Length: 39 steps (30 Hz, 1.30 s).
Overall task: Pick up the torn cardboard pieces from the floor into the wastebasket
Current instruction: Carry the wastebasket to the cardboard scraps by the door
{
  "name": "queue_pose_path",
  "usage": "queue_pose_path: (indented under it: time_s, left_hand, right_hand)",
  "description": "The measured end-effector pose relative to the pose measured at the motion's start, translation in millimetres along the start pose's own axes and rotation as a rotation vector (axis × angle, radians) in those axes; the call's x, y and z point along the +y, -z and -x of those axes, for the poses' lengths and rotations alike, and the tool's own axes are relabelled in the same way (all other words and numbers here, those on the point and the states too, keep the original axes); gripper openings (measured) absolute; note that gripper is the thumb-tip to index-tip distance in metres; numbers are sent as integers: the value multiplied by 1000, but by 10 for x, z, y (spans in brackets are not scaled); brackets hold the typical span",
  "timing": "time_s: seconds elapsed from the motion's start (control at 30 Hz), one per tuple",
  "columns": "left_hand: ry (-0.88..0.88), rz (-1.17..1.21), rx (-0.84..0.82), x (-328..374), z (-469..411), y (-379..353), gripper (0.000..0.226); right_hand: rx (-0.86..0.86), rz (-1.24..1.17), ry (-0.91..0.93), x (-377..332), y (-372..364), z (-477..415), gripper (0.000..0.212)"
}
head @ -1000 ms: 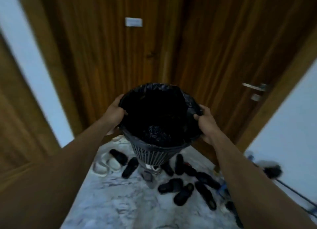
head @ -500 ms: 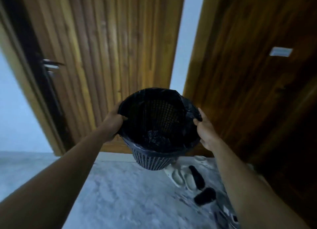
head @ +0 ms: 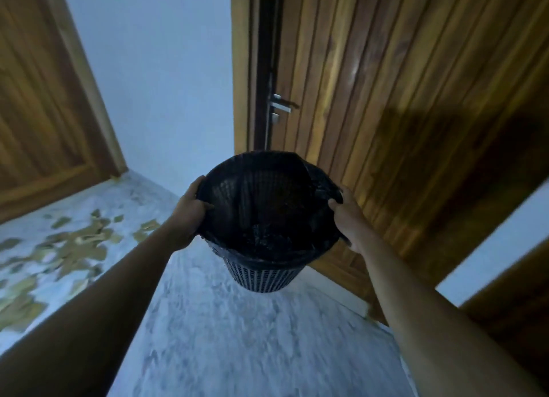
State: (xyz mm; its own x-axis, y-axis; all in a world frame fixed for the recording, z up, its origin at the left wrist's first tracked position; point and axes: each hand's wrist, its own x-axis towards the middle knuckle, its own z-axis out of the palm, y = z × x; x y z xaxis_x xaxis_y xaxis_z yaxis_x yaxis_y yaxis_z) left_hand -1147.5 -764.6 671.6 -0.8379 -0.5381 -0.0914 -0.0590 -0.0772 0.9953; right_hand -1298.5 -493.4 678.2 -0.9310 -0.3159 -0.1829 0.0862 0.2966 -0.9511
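A black mesh wastebasket (head: 261,274) lined with a black bag hangs in the air in front of me, tilted toward me. My left hand (head: 190,206) grips its rim on the left side. My right hand (head: 349,215) grips the rim and bag edge on the right side. Several torn brown cardboard pieces (head: 74,248) lie scattered on the marble floor at the left, well apart from the basket.
A wooden door (head: 371,99) with a metal handle (head: 282,105) stands behind the basket. Another wooden door (head: 38,105) is at the far left, with a pale wall (head: 166,84) between them. Marble floor (head: 237,337) stretches below the basket.
My view has swung to the left with the basket held in both hands. The shoes have left the view and the cardboard pieces have come into sight at the left.
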Motion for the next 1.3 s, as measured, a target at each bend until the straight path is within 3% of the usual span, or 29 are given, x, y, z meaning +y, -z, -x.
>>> queue_pose_path:
  time_s: [0.43, 0.57, 0.8, 0.93, 1.3]
  left_hand:
    - [69, 32, 534, -157, -1419, 2176, 73]
    - [122, 53, 618, -375, -1854, 3047, 80]
    - [162, 9, 592, -736, -2830, 4416, 82]
    - [225, -56, 549, -1038, -3594, 5045, 79]
    - [280, -107, 340, -2232, -5819, 5328, 76]
  right_hand:
    - [-412, 48, 98, -710, -2941, -2177, 57]
    - [-549, 47, 79, -814, -3938, -2582, 61]
    - [-505, 28, 28, -770, -5464, -3186, 50]
    - [-432, 2, -8, -562, -6103, -3620, 56]
    - [-251, 14, -146, 413, -6950, -5196, 72]
